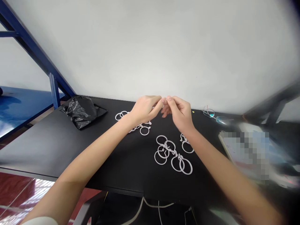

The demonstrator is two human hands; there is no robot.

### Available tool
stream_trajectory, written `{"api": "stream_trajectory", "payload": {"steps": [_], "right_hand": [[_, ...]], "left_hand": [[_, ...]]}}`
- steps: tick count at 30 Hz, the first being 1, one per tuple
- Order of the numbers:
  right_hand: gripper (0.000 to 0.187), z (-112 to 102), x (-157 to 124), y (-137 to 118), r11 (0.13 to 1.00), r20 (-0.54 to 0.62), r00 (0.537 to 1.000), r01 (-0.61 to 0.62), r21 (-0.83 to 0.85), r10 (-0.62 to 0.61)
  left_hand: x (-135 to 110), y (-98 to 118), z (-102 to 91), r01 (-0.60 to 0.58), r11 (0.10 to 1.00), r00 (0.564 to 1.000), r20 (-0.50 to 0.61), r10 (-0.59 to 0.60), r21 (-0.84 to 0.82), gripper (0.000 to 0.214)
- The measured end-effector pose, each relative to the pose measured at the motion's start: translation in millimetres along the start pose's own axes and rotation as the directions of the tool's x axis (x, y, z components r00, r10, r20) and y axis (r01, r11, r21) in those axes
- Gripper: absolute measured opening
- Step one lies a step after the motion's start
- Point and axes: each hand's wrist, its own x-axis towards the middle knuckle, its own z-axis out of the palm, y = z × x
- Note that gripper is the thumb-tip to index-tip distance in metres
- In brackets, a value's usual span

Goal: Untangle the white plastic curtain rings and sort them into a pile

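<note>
Above the back of the black table, my left hand (148, 107) and my right hand (181, 112) meet fingertip to fingertip. Both are closed in a pinch. Slivers of a white curtain ring (154, 107) show under the left fingers; most of it is hidden by the hands. Below my right wrist lies a loose group of white plastic curtain rings (161, 152) with small eyelets. A few more rings (188, 147) are partly covered by my right forearm. Another group of rings (144, 130) lies beneath and beside my left wrist.
A crumpled black plastic bag (82, 111) sits on the black table (112, 170) at left. Glasses (209, 113) lie at the back right, with a blurred book or packet (241, 153) nearer. Blue metal framing (35, 43) stands at left, a pale wall (150, 47) behind. Cables (140, 207) hang below the front edge.
</note>
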Motion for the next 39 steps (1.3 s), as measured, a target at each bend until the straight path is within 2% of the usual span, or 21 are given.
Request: {"api": "stream_trajectory", "payload": {"steps": [1, 2, 3, 5, 7, 9, 12, 15, 18, 22, 24, 26, 28, 29, 31, 34, 37, 39], "right_hand": [[0.032, -8, 5, 3, 0.994, 0.118, 0.988, -0.094, -0.056, 0.100], [0.029, -16, 9, 7, 0.971, 0.249, 0.944, -0.183, -0.157, 0.218], [0.023, -22, 12, 10, 0.933, 0.366, 0.873, -0.225, -0.280, 0.321], [0.012, -30, 11, 15, 0.853, 0.522, 0.717, -0.195, -0.485, 0.461], [0.009, -29, 7, 19, 0.796, 0.599, 0.602, -0.105, -0.596, 0.528], [0.011, -23, 2, 22, 0.752, 0.621, 0.542, -0.032, -0.658, 0.567], [0.006, -12, -4, 22, 0.697, 0.606, 0.516, 0.024, -0.717, 0.606], [0.013, -8, -5, 20, 0.679, 0.598, 0.527, 0.053, -0.732, 0.603], [0.014, -12, -2, 14, 0.662, 0.571, 0.570, 0.063, -0.747, 0.590], [0.008, -24, 2, 1, 0.676, 0.539, 0.624, 0.024, -0.737, 0.566], [0.006, -30, 5, -9, 0.724, 0.554, 0.650, 0.010, -0.690, 0.519], [0.009, -36, 7, -17, 0.778, 0.556, 0.711, 0.018, -0.627, 0.431], [0.013, -42, 10, -24, 0.822, 0.505, 0.809, 0.048, -0.568, 0.302], [0.015, -44, 12, -25, 0.837, 0.462, 0.857, 0.069, -0.543, 0.229], [0.016, -47, 14, -27, 0.863, 0.361, 0.928, 0.105, -0.494, 0.094], [0.010, -45, 15, -25, 0.922, 0.228, 0.973, 0.108, -0.372, -0.022], [0.013, -36, 12, -23, 0.950, 0.032, 0.988, 0.153, -0.273, -0.150], [0.015, -29, 9, -23, 0.918, -0.081, 0.958, 0.235, -0.320, -0.274]], "left_hand": [[1, -5, -0.6, 0.052, 0.996, 0.996, 0.065, -0.057, 0.079, 0.045], [2, -10, -0.3, 0.097, 0.984, 0.984, 0.135, -0.118, 0.152, 0.043], [2, -14, 0.8, 0.132, 0.968, 0.962, 0.207, -0.177, 0.213, 0.043], [0, -22, 5.1, 0.159, 0.941, 0.898, 0.351, -0.264, 0.300, 0.041], [-4, -29, 11.0, 0.135, 0.926, 0.815, 0.493, -0.306, 0.352, 0.034], [-8, -34, 17.1, 0.103, 0.920, 0.740, 0.589, -0.325, 0.377, 0.029], [-10, -39, 24.0, 0.088, 0.914, 0.685, 0.642, -0.345, 0.397, 0.029], [-10, -39, 26.8, 0.066, 0.913, 0.644, 0.682, -0.348, 0.403, 0.027], [-9, -36, 25.0, 0.046, 0.911, 0.610, 0.710, -0.351, 0.410, 0.027], [-8, -31, 17.3, 0.044, 0.901, 0.598, 0.711, -0.369, 0.431, 0.031], [-6, -27, 12.7, 0.049, 0.907, 0.638, 0.686, -0.350, 0.418, 0.036], [-4, -22, 8.8, 0.095, 0.949, 0.721, 0.637, -0.274, 0.301, 0.041], [-1, -14, 5.9, 0.203, 0.978, 0.810, 0.553, -0.194, 0.046, 0.045], [0, -10, 4.8, 0.273, 0.956, 0.838, 0.515, -0.181, -0.107, 0.046], [3, -1, 3.0, 0.407, 0.832, 0.852, 0.485, -0.197, -0.377, 0.045], [5, 12, -0.2, 0.528, 0.542, 0.839, 0.501, -0.213, -0.654, 0.037], [7, 22, -3.7, 0.564, 0.189, 0.818, 0.514, -0.257, -0.804, 0.033], [9, 25, -5.1, 0.538, -0.044, 0.790, 0.522, -0.323, -0.842, 0.034]]}}
